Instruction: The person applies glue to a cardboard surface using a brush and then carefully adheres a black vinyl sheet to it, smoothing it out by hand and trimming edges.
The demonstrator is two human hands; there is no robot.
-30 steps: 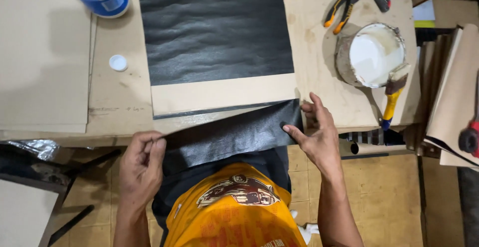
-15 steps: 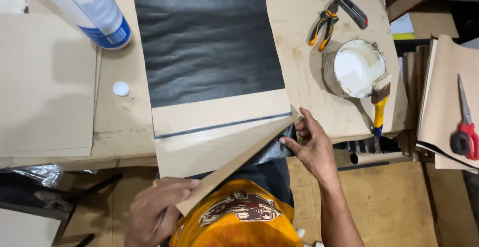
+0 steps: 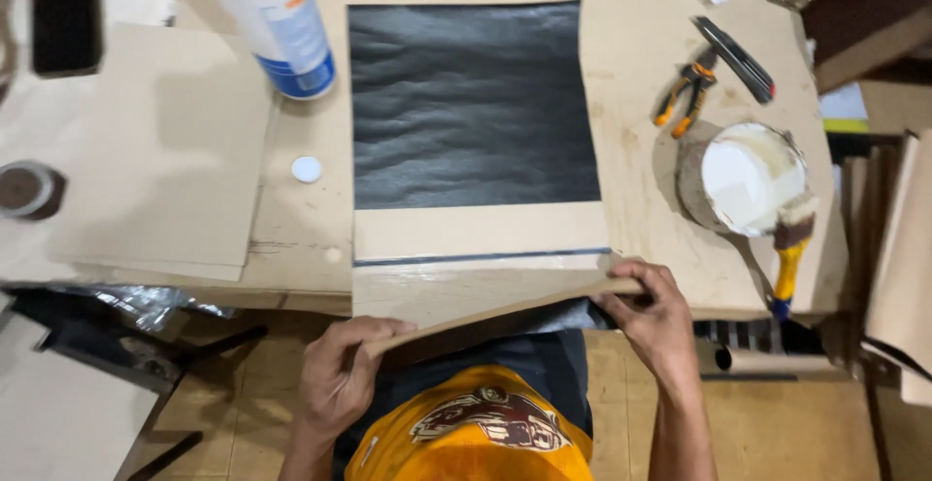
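With your left hand (image 3: 340,379) and right hand (image 3: 660,316) gripping the ends of the brown flap (image 3: 485,318), fold it up evenly over the black sheet (image 3: 471,102), keeping edges lined up.

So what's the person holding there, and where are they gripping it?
A cardboard flap, gripped at its two ends: left hand at the left end, right hand at the right.

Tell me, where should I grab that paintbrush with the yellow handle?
Take the paintbrush by its yellow handle, coming from the table's near edge. Its bristle end rests against the white can, while the handle points toward the person and sticks out free, with nothing on top of it. The bristles look messy with white stuff, so keep your grip on the handle.
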